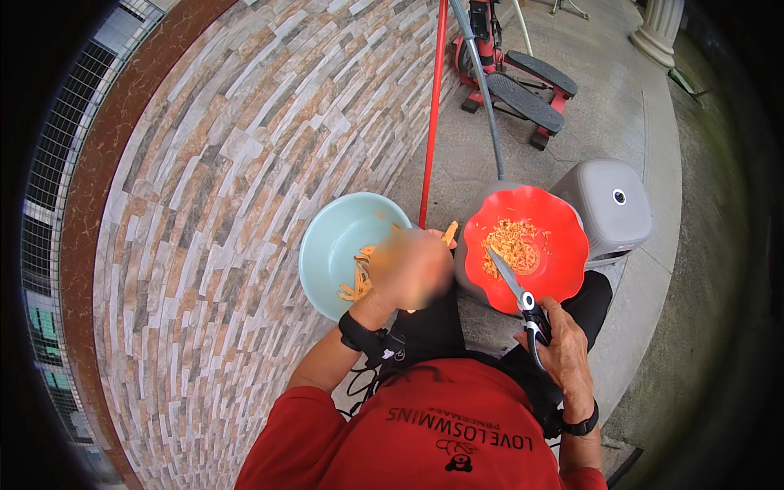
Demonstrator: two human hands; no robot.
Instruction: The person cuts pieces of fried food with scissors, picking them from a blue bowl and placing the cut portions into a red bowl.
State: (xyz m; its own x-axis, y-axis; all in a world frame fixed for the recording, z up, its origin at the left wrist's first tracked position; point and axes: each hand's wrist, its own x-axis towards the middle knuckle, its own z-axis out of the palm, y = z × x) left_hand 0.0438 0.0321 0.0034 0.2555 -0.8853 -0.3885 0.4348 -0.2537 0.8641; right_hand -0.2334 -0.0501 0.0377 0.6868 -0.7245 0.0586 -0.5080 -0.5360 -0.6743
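My right hand (561, 346) grips the black-and-white handles of scissors (511, 277). Their blades reach over a red plastic bowl with a wavy rim (563, 257), above small chopped orange-yellow pieces (511, 244). My left hand (413, 269), largely blurred, is at the right side of a light blue plastic basin (324, 245). An orange-yellow strip (450, 233) sticks out beyond its fingers, so it appears to hold some strips, though the grip itself is obscured. More long strips (361, 278) lie in the basin, partly behind the hand.
A grey plastic stool (612, 202) stands right of the red bowl; another grey support is beneath the bowl. Red (433, 116) and grey (484, 86) poles rise behind the bowls, near a red-and-black stepper (520, 98). A stone-tiled wall (233, 202) runs along the left.
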